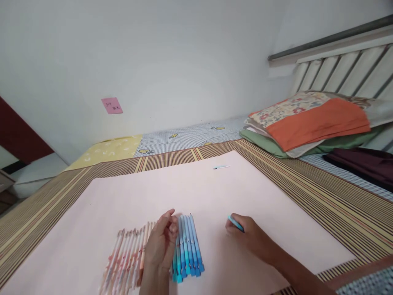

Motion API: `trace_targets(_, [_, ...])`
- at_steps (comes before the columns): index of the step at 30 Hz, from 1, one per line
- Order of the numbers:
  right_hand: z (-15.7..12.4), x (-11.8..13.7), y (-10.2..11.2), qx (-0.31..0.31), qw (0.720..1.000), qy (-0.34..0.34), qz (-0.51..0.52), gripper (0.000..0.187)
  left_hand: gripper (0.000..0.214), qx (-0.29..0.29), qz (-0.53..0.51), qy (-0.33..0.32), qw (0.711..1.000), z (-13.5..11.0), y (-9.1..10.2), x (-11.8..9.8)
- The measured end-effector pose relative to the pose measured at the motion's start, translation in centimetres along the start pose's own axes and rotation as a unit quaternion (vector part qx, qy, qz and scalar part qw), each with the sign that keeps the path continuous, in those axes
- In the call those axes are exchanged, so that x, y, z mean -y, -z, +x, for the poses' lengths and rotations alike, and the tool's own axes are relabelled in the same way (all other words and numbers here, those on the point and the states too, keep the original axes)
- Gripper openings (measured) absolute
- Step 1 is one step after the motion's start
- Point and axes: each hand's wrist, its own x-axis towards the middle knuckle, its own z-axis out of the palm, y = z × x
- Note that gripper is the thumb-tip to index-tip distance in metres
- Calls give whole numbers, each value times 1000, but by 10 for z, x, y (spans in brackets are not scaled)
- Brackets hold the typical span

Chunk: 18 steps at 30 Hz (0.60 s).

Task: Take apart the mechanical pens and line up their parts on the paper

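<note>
Pink sheet (pixel 123 205): smooth, matte, flat over ribbed striped mat (pixel 337 205). Slim plastic pens in tight row at sheet's near edge: peach pens (pixel 125 254), blue pens (pixel 188 246). Over row where colours meet lies left hand (pixel 161 243), fingers loosely curled, thumb close to fingertips (cannot tell whether anything is pinched). On sheet's near right part, right hand (pixel 247 237), fingers closed round single blue pen (pixel 236 223). Loose pen (pixel 221 167) near sheet's far edge. Folded cloths (pixel 307 123) beyond sheet's far right corner.

Left hand (pixel 160 246) stands on edge, fingers loosely curled; right hand (pixel 247 237) lies knuckles-up, fingers pinched, forearm angling in.
</note>
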Motion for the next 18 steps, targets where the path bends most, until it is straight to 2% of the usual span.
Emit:
trace_targets(2, [-5,-3,-4,-33,994,19,-102,10,17,1,-4,0,1000,0,0,0])
trace_targets(5, [-8,-5,-11,-53,973,38,-221,13,17,2,-8,1,1000,1,1,0])
trace_targets(10, [3,-2,-13,-16,933,52,-355,15,16,-9,-9,6,1000,3,4,1])
trace_targets(13, [29,-3,3,3,934,67,-351,15,15,-15,-10,5,1000,3,4,1])
trace_targets(15, [58,-3,23,-25,936,74,-343,18,14,-19,-10,5,1000,2,2,1])
trace_targets(18, [110,-3,57,-95,916,58,-386,19,13,-24,-10,9,1000,1,0,1])
